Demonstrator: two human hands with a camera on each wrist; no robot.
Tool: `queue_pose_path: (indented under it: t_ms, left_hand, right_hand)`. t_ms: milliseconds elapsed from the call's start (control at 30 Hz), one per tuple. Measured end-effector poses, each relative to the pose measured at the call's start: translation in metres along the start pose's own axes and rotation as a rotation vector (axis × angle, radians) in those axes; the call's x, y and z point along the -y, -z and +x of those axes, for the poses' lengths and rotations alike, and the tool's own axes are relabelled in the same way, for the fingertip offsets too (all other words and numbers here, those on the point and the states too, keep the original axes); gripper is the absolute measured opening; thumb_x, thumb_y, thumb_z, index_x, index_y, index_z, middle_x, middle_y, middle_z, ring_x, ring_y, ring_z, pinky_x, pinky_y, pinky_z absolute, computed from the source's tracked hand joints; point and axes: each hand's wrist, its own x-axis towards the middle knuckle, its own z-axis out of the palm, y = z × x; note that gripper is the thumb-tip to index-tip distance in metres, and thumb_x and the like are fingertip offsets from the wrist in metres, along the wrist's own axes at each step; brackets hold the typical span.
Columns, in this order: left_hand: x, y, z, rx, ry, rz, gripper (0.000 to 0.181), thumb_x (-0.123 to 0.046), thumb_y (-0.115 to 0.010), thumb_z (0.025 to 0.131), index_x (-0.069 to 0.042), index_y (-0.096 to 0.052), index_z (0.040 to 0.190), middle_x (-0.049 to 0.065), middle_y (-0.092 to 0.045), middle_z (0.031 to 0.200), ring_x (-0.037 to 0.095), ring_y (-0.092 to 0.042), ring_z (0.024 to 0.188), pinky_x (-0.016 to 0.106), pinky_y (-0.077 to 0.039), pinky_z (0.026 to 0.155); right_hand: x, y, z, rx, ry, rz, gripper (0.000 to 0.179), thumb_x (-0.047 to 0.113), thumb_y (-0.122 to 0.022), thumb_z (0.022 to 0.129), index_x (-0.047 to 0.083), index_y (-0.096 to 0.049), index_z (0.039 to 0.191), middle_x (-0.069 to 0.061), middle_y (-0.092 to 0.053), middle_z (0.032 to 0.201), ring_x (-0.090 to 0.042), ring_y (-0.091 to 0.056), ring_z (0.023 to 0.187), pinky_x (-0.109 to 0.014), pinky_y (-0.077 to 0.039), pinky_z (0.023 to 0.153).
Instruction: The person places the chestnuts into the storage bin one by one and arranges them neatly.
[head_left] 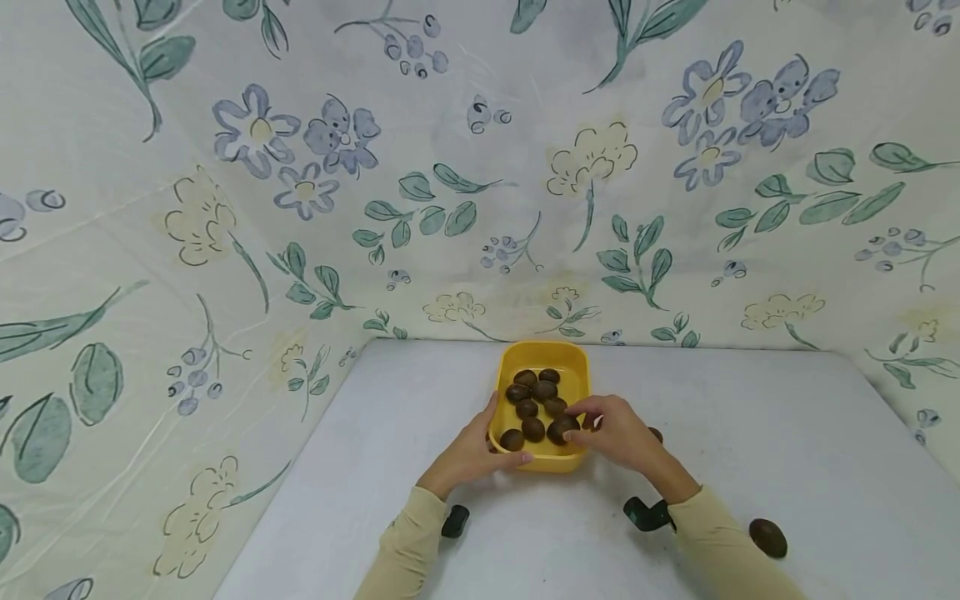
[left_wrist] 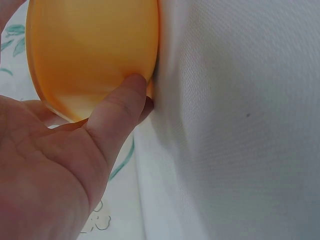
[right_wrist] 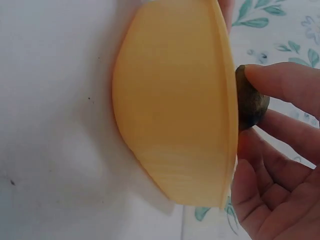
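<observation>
A yellow plastic tray (head_left: 551, 463) holds several dark brown, egg-shaped fruits (head_left: 533, 429). My left hand (head_left: 468, 454) grips its near left corner, with the thumb against the front wall of the tray (left_wrist: 95, 50) in the left wrist view. Over the near right part of the tray, my right hand (head_left: 618, 429) pinches one dark fruit (right_wrist: 250, 102) between thumb and fingertips. In the right wrist view that fruit shows just above the rim of the tray (right_wrist: 170, 100), its lower part hidden by the rim.
On the white table (head_left: 540, 550), one loose fruit (head_left: 767, 538) lies beside the right sleeve (head_left: 712, 533). Another fruit (head_left: 656, 435) lies partly hidden behind the right hand. A flowered cloth (head_left: 465, 275) stands behind the table and along the sides.
</observation>
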Motion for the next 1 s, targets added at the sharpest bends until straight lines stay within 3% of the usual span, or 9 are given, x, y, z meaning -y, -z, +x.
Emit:
queue_pose_path:
  t_ms: [133, 333, 633, 1000]
  left_hand:
    - [0.0, 0.0, 0.0, 0.0, 0.009, 0.008, 0.122, -0.053, -0.083, 0.082, -0.012, -0.007, 0.168, 0.019, -0.028, 0.17, 0.038, -0.035, 0.155, 0.059, -0.033, 0.124]
    - [0.0, 0.0, 0.0, -0.001, 0.009, 0.009, 0.122, -0.055, -0.083, 0.082, -0.012, -0.007, 0.168, 0.018, -0.028, 0.17, 0.038, -0.036, 0.154, 0.06, -0.034, 0.123]
    - [0.002, -0.001, 0.001, -0.001, 0.005, 0.008, 0.122, -0.055, -0.083, 0.082, -0.011, -0.007, 0.168, 0.018, -0.027, 0.17, 0.039, -0.035, 0.154, 0.06, -0.034, 0.123]
    - [0.003, -0.001, 0.001, -0.003, 0.0, -0.002, 0.122, -0.054, -0.083, 0.082, -0.011, -0.007, 0.168, 0.02, -0.028, 0.17, 0.038, -0.037, 0.153, 0.06, -0.034, 0.123]
  right_hand:
    - [0.003, -0.005, -0.001, 0.004, -0.021, -0.018, 0.034, 0.017, -0.084, 0.087, 0.005, -0.077, 0.117, -0.003, -0.071, 0.099, -0.014, -0.055, 0.08, -0.021, -0.045, 0.061]
    - [0.005, -0.014, 0.0, 0.011, -0.05, -0.034, 0.032, 0.016, -0.084, 0.085, 0.007, -0.078, 0.115, -0.003, -0.07, 0.098, -0.015, -0.052, 0.078, -0.022, -0.043, 0.062]
    - [0.006, -0.018, -0.001, 0.034, 0.023, -0.071, 0.028, 0.015, -0.084, 0.085, 0.006, -0.078, 0.112, -0.003, -0.073, 0.102, -0.013, -0.052, 0.074, -0.022, -0.044, 0.06]
    - [0.005, -0.019, 0.014, 0.107, -0.048, -0.087, 0.03, 0.013, -0.085, 0.084, 0.006, -0.079, 0.113, -0.002, -0.075, 0.102, -0.015, -0.053, 0.081, -0.025, -0.046, 0.068]
